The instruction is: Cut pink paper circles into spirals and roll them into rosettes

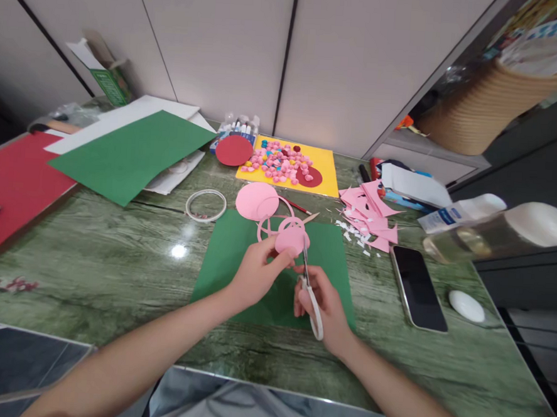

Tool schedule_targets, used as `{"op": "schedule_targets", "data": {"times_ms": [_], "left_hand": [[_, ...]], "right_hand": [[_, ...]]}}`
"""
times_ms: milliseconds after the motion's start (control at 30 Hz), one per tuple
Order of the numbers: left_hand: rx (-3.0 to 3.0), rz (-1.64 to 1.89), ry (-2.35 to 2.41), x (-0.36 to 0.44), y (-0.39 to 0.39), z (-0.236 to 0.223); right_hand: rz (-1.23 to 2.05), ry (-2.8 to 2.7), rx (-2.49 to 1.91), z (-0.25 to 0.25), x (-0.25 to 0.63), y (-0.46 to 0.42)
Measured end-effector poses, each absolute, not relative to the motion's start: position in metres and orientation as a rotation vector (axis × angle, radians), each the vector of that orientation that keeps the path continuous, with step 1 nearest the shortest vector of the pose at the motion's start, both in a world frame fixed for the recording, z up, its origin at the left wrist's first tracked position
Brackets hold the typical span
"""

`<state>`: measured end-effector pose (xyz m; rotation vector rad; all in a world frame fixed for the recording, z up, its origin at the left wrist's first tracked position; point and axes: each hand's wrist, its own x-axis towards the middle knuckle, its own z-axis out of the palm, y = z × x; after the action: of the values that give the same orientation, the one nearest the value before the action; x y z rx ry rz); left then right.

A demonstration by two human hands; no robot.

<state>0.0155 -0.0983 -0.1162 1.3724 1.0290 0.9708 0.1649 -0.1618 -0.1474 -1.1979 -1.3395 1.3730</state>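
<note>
My left hand [254, 273] pinches a pink paper disc [291, 239] with a thin spiral strip curling off it. My right hand [322, 305] grips white-handled scissors [311, 295], whose blades point up into the disc's edge. Both hands hover over a green paper sheet [231, 256] lying on the green marble table [115, 249]. A larger pink paper circle [257, 201] rests just beyond the green sheet.
A tape roll [206, 205] lies left of the pink circle. Pink paper scraps [370, 217] and a phone [418, 287] sit to the right. Behind are a yellow board [325, 170] with pink balls, a red disc [233, 150], green [131, 152] and red [11, 183] sheets.
</note>
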Motion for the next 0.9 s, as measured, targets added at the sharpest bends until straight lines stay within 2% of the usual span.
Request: {"op": "schedule_targets", "data": {"times_ms": [900], "left_hand": [[1.389,1.067,1.087,0.0142,-0.0982,-0.1107]], "right_hand": [[1.438,-1.292,-1.207,-0.1397,0.1632,-0.1639]]}}
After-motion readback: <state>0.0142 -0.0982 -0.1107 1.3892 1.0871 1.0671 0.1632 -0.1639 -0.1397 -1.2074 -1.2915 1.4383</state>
